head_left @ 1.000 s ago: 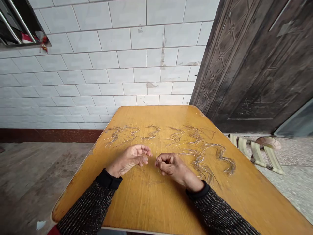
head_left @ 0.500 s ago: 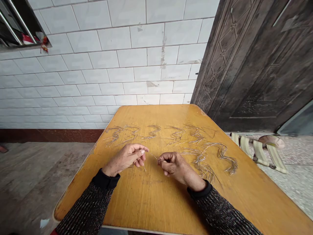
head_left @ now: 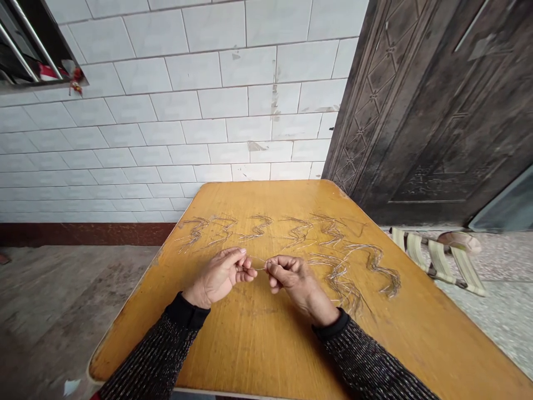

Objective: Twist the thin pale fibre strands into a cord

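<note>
A thin bent wire (head_left: 259, 259) spans the small gap between my two hands above the table. My right hand (head_left: 291, 278) pinches it between thumb and fingertips. On the other side, my left hand (head_left: 224, 275) is turned partly palm up, its fingers curled around the wire's other end; the exact grip is too small to make out. Right beside my right hand lies a bundle of wavy wires (head_left: 339, 269), with another wavy bundle (head_left: 377, 258) further right. Beyond my hands, several smaller wavy bundles, such as the middle one (head_left: 261, 226), form a row.
The wooden table (head_left: 250, 344) has rounded corners and stands against a white tiled wall (head_left: 166, 128). A dark carved door (head_left: 416, 111) is at the right. On the floor there sits a strapped seat frame (head_left: 441, 258). A barred window (head_left: 29, 44) is at upper left.
My left hand has rolled more palm up and its fingers have come closer to my right hand. The wire between them now shows as a loop. My right hand has shifted slightly left.
</note>
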`<state>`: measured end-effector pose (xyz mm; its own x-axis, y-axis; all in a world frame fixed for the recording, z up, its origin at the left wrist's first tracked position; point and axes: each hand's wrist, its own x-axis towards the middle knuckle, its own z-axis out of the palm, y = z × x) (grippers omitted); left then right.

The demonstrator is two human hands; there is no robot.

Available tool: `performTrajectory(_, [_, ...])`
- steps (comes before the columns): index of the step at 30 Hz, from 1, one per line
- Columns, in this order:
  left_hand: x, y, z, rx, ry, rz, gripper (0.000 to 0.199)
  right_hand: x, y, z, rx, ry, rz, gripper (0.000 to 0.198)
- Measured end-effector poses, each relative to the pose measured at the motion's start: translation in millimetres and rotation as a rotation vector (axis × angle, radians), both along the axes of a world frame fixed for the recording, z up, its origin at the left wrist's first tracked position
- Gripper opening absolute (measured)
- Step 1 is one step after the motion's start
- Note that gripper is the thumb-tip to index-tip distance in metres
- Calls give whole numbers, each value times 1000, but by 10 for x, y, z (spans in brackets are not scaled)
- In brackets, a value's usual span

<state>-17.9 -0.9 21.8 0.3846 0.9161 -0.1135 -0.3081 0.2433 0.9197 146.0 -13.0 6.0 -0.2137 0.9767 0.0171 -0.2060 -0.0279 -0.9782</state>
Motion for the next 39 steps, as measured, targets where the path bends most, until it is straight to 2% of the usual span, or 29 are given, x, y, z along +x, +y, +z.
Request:
performTrajectory(4, [47, -30, -11, -17, -95, 26, 28, -1, 8, 3, -13, 95, -26, 32])
performTrajectory(15, [104, -58, -36, 43, -103, 58, 21, 2, 47, -46, -60, 183, -57, 35])
performTrajectory(23, [49, -33, 22, 106, 72, 118, 27, 18, 12, -2, -35, 74, 13, 37])
performTrajectory(29, [40, -24, 0, 148, 151, 175, 27, 39, -2, 4, -29, 57, 75, 37])
performTrajectory(39, [43, -20, -1, 184, 153, 237, 27, 67, -19, 10, 19, 56, 162, 38])
